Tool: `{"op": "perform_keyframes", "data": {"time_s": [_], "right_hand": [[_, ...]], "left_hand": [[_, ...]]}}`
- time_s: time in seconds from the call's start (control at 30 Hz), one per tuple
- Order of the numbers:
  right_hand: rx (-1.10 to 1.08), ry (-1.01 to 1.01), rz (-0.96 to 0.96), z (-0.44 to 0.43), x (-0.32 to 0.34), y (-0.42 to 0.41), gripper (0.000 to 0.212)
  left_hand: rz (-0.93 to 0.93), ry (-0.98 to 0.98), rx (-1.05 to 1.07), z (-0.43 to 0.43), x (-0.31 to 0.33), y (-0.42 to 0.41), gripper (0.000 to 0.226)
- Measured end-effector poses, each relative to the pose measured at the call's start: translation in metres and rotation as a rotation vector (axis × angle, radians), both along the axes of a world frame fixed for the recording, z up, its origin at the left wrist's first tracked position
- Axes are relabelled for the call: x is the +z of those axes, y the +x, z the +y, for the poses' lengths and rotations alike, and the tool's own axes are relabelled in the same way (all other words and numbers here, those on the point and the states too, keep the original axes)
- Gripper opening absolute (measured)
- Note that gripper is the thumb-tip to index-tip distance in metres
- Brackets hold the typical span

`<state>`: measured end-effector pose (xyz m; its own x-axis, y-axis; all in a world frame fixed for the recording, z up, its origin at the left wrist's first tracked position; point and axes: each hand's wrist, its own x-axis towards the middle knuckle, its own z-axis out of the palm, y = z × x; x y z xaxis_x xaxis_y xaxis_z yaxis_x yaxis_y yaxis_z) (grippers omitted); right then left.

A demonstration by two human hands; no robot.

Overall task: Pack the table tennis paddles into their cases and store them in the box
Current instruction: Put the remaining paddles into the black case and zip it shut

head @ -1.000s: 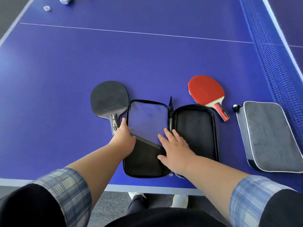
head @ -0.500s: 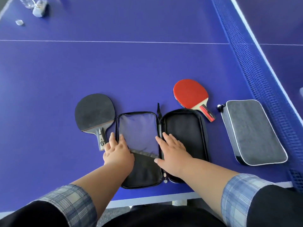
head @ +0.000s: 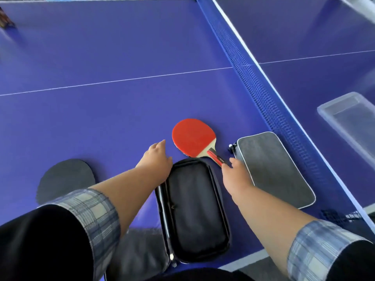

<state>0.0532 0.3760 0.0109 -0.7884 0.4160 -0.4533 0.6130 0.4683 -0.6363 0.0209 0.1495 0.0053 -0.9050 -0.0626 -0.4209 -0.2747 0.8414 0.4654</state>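
Note:
The red paddle (head: 192,137) lies flat on the blue table (head: 101,118), with its handle pointing toward me and to the right. My right hand (head: 233,175) has its thumb and fingertips on either side of the handle's end. With fingers stretched out, my left hand (head: 156,157) is just left of the red blade, apart from it. Between my arms lies the open black case (head: 194,207); my left arm hides its other half. The black paddle (head: 65,177) is at the left, partly under my sleeve. A closed grey case (head: 272,167) lies right of my right hand.
The net (head: 253,82) runs diagonally across the right side. Beyond it a clear plastic box (head: 349,118) stands on the other half of the table. The near table edge passes under the black case, which overhangs it slightly.
Both hands left the open black case and moved up toward the red paddle; the right one reached its handle. The view swung right, bringing the net and the clear box into sight.

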Motion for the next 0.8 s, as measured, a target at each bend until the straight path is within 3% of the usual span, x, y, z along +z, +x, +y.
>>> {"op": "perform_keyframes", "data": {"time_s": [0.13, 0.27, 0.33, 0.43, 0.57, 0.67, 0.8], "right_hand": [[-0.022, -0.119, -0.118, 0.01, -0.024, -0.018, 0.034], [-0.007, -0.074, -0.081, 0.015, -0.049, -0.025, 0.053], [-0.011, -0.074, -0.092, 0.017, -0.057, -0.025, 0.049], [-0.014, -0.151, -0.125, 0.02, -0.064, -0.027, 0.016], [0.009, -0.188, -0.06, 0.022, -0.064, -0.03, 0.009], [0.068, -0.165, -0.005, 0.019, -0.049, -0.033, 0.026], [0.168, -0.201, 0.086, 0.011, -0.022, -0.022, 0.011]], "left_hand": [[-0.031, 0.014, 0.069, 0.03, -0.011, -0.063, 0.042], [-0.051, -0.095, 0.1, 0.05, -0.033, -0.107, 0.023], [-0.038, -0.13, 0.114, 0.054, -0.042, -0.119, 0.037], [-0.038, -0.113, 0.158, 0.053, -0.049, -0.128, 0.058], [0.03, -0.047, 0.181, 0.047, -0.045, -0.135, 0.055], [0.103, 0.021, 0.22, 0.036, -0.028, -0.137, 0.052], [0.184, 0.059, 0.237, 0.016, 0.001, -0.125, 0.051]]}}
